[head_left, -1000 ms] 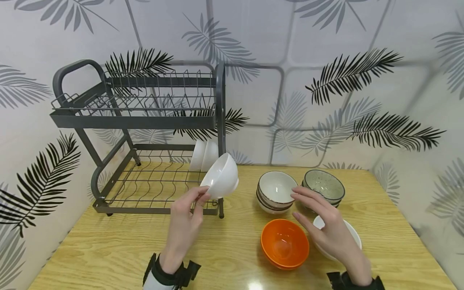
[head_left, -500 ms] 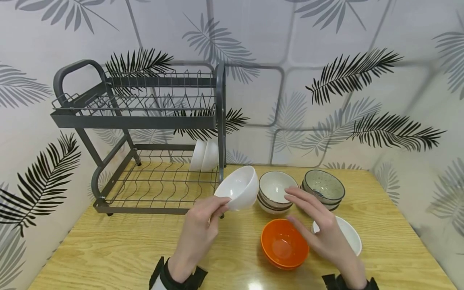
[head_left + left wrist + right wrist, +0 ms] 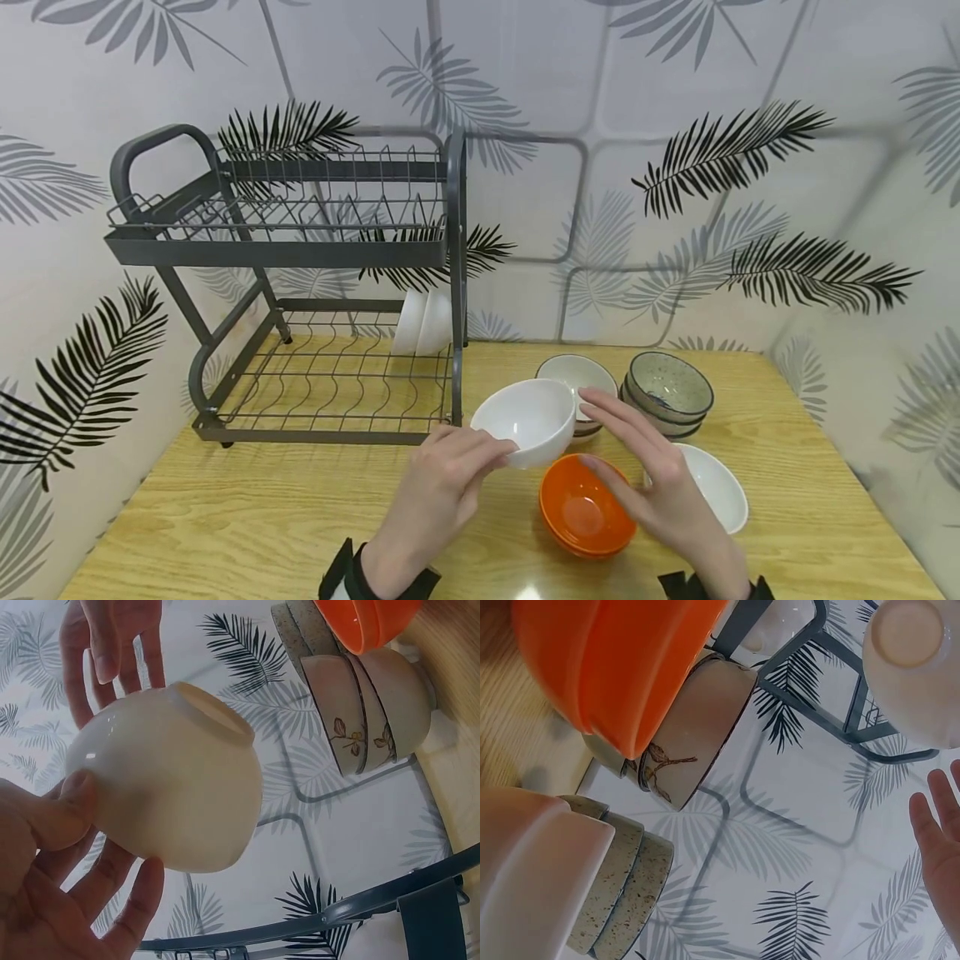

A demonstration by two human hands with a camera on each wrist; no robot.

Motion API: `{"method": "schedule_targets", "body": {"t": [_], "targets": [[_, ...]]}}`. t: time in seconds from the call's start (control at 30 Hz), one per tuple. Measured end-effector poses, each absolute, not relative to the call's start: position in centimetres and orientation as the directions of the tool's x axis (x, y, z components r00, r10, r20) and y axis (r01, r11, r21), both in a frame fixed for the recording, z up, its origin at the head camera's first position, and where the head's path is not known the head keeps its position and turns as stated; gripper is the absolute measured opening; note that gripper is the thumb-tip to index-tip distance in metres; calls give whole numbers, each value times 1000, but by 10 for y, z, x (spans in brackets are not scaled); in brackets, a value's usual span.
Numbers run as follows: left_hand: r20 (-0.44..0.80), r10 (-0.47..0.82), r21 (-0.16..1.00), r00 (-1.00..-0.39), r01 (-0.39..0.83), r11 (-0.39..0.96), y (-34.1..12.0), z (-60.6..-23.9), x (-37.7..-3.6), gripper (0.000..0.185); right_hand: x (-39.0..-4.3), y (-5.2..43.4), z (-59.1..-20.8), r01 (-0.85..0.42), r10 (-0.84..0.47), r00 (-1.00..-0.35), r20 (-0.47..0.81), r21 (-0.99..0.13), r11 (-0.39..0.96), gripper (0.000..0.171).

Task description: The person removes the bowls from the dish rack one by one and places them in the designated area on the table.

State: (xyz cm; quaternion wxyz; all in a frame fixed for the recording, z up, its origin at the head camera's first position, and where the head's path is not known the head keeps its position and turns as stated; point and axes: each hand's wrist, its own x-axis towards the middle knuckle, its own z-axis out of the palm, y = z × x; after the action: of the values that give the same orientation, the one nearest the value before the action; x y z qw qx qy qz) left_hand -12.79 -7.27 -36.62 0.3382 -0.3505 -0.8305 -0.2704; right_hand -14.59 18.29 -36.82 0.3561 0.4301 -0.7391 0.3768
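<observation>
- no readable brand, label or writing on anything in view; only print is a small brown leaf motif on the cream bowls with dark rim lines (image 3: 367,701).
- glossy plain white ceramic bowl (image 3: 525,419): round, deep, small foot ring, unmarked, clean inside; held in the air, mouth up and tipped slightly, just right of the dark grey two-tier metal dish rack (image 3: 300,250) and just above the orange bowls (image 3: 587,506).
- left hand (image 3: 442,492): pinching the near rim of the white bowl, thumb on the outside wall, other fingers under it in the left wrist view.
- right hand (image 3: 652,492): fingers straight and spread, holding nothing, hovering just right of the white bowl, above the orange bowls; touching the bowl or not, cannot tell.
- orange bowls: stacked on the light wooden table (image 3: 225,517).
- behind them: cream bowl stack and a stack of speckled grey-green bowls (image 3: 667,392) side by side.
- second white bowl (image 3: 716,487) on the table, partly hidden by the right hand.
- two white bowls on edge (image 3: 423,321) in the rack's lower tier, back right corner.
- palm-leaf patterned wall (image 3: 675,167) behind.
</observation>
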Motion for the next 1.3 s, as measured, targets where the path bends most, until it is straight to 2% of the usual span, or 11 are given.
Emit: {"method": "schedule_targets", "body": {"t": [0.27, 0.57, 0.7, 0.9, 1.0, 1.1, 1.23, 1.3], "targets": [[706, 517, 63, -484, 770, 635, -71, -367, -126, 21, -144, 178, -368, -923, -407, -344, 846, -227, 309, 44], [692, 544, 46, -474, 782, 622, -71, -368, -126, 20, -146, 175, -372, -964, -496, -244, 833, -151, 221, 27], [677, 562, 29, -475, 780, 625, -70, -367, -126, 23, -144, 176, -372, -963, -524, -238, 818, -129, 235, 22], [639, 603, 10, -478, 789, 614, -70, -370, -126, 26, -142, 179, -372, -955, -561, -270, 782, -143, 260, 22], [628, 607, 47, -487, 802, 595, -69, -371, -126, 20, -140, 182, -372, -944, -585, -305, 751, -158, 289, 24], [616, 600, 102, -511, 807, 582, -69, -372, -127, 24, -139, 186, -371, -927, -603, -345, 719, -159, 341, 14], [584, 585, 162, -563, 787, 595, -69, -370, -127, 37, -141, 195, -371, -904, -598, -385, 703, -158, 397, 30], [567, 579, 179, -586, 774, 607, -70, -369, -127, 40, -142, 201, -372, -893, -585, -406, 702, -168, 417, 31]]}}
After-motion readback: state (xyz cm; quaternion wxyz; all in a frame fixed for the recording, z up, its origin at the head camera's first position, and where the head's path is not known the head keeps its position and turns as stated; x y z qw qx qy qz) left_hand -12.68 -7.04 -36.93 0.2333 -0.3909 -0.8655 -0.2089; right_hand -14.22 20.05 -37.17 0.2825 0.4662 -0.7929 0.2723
